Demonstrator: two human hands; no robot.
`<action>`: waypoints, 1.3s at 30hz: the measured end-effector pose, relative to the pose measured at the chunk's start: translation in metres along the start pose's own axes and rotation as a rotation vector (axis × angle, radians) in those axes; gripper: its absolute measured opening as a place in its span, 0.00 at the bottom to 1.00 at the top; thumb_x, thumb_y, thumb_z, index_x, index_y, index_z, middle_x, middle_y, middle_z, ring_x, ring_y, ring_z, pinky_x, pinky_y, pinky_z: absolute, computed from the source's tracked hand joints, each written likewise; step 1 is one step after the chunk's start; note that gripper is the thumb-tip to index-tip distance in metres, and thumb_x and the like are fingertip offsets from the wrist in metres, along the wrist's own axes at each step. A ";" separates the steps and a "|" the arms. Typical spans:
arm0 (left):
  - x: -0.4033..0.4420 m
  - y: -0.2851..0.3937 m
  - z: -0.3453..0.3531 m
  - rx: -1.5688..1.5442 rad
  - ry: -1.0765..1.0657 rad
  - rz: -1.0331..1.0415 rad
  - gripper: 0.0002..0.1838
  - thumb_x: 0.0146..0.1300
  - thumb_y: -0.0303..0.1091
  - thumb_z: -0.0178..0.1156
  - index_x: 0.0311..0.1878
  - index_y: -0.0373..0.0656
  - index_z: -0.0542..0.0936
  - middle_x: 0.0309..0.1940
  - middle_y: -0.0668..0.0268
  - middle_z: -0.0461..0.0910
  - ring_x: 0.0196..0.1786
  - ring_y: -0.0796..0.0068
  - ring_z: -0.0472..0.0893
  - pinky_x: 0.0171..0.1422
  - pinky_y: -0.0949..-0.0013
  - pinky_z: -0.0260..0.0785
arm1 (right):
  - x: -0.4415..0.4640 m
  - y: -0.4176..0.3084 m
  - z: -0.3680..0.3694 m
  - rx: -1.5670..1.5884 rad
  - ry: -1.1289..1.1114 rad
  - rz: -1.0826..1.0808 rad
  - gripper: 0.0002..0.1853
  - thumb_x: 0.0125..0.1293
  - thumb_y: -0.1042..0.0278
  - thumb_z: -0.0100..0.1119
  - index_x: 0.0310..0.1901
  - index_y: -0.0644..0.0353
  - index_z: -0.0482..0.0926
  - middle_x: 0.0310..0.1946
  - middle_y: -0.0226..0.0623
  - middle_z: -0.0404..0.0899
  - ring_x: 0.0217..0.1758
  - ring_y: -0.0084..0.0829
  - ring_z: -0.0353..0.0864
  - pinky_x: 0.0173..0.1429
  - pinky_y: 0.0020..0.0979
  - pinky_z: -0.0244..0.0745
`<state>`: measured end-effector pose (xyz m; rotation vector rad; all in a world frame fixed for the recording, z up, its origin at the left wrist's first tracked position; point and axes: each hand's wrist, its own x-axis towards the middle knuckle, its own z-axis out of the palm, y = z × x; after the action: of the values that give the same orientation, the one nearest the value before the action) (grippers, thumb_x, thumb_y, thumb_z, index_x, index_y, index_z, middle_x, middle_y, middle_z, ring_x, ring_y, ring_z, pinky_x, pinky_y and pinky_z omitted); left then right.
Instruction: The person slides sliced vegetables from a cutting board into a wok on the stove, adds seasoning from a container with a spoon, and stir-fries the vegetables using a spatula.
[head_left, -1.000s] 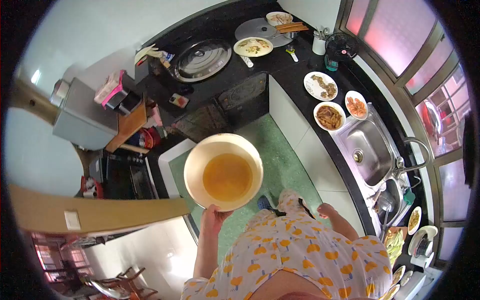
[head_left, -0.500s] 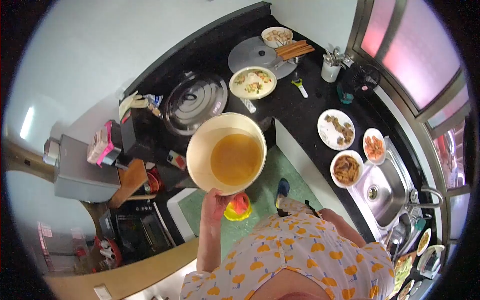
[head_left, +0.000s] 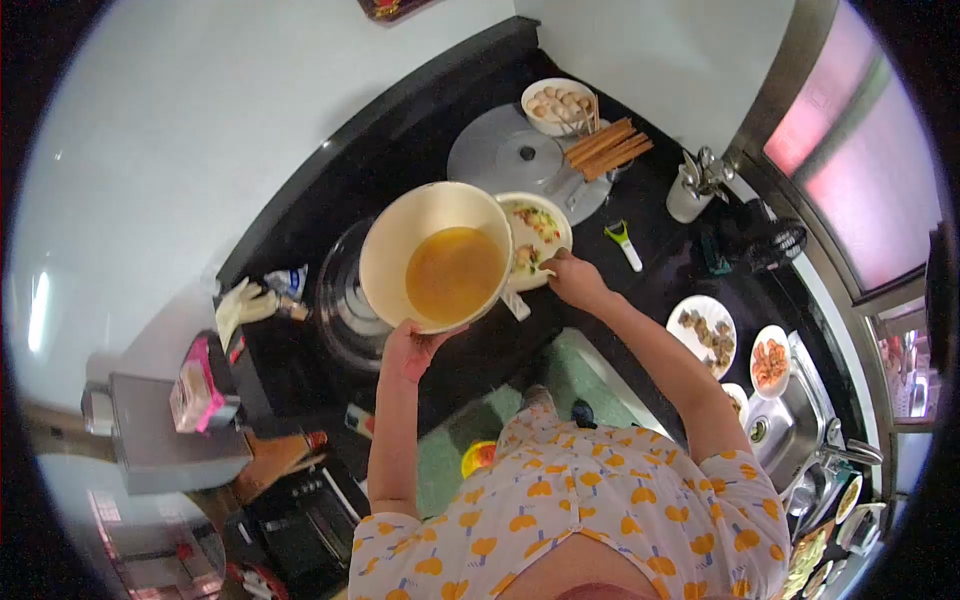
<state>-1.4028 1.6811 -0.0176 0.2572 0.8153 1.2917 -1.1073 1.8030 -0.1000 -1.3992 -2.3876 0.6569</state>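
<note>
My left hand [head_left: 413, 348] grips the near rim of a large cream bowl [head_left: 388, 262], which is tilted and holds orange-brown liquid [head_left: 456, 278]. The bowl is above the black counter and overlaps the left part of a cream plate [head_left: 560, 232] with chopped red, green and pale food. My right hand [head_left: 577, 280] is closed on the right edge of that plate, thumb and fingers at its rim. Left of the bowl and partly behind it lies a large glass lid [head_left: 345, 310] with a metal rim.
Beyond the plate are a grey round lid [head_left: 480, 150], brown sticks [head_left: 606, 150] and a white bowl of round food [head_left: 558, 107]. A green peeler [head_left: 624, 246], utensil cup [head_left: 688, 197], shrimp plate [head_left: 770, 362] and sink [head_left: 785, 440] are rightward. A yellow item [head_left: 478, 458] is on the floor.
The view has moved closer to the counter. My left hand has carried the bowl over it, beside the cream plate. My right hand has risen from my side and taken hold of the plate's edge.
</note>
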 end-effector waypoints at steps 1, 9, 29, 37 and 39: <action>0.021 0.011 -0.002 -0.010 -0.009 -0.028 0.29 0.56 0.21 0.42 0.62 0.21 0.53 0.58 0.38 0.64 0.55 0.35 0.73 0.56 0.47 0.76 | 0.027 -0.001 0.006 -0.053 -0.002 0.015 0.18 0.57 0.68 0.58 0.52 0.53 0.77 0.48 0.44 0.74 0.46 0.42 0.79 0.48 0.38 0.77; 0.179 0.069 -0.036 0.037 0.053 -0.097 0.28 0.59 0.23 0.40 0.64 0.26 0.53 0.61 0.39 0.61 0.58 0.36 0.69 0.57 0.42 0.73 | 0.154 -0.011 0.054 -0.221 -0.057 0.216 0.29 0.55 0.62 0.61 0.61 0.53 0.70 0.56 0.53 0.65 0.56 0.48 0.73 0.49 0.41 0.78; 0.368 0.091 -0.069 0.067 -0.001 -0.222 0.29 0.51 0.19 0.45 0.60 0.24 0.60 0.58 0.44 0.67 0.59 0.46 0.72 0.58 0.41 0.73 | 0.137 -0.051 -0.007 -0.110 -0.164 0.221 0.19 0.50 0.66 0.63 0.45 0.59 0.77 0.43 0.49 0.68 0.46 0.44 0.77 0.47 0.40 0.76; 0.391 0.065 -0.087 0.016 -0.013 -0.252 0.21 0.55 0.23 0.47 0.54 0.24 0.67 0.49 0.47 0.75 0.51 0.54 0.79 0.52 0.55 0.80 | 0.174 -0.100 -0.106 -0.161 -0.015 0.129 0.17 0.48 0.65 0.62 0.43 0.58 0.79 0.42 0.45 0.73 0.38 0.43 0.81 0.44 0.40 0.77; 0.395 0.053 -0.102 0.042 -0.043 -0.247 0.20 0.59 0.31 0.55 0.53 0.30 0.71 0.46 0.55 0.78 0.50 0.61 0.80 0.54 0.60 0.77 | 0.211 -0.087 -0.098 -0.183 0.080 0.069 0.17 0.47 0.65 0.63 0.42 0.58 0.79 0.43 0.45 0.74 0.38 0.43 0.81 0.43 0.41 0.76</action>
<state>-1.4903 2.0330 -0.2121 0.2097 0.8109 1.0353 -1.2273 1.9738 0.0337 -1.5557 -2.3963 0.3991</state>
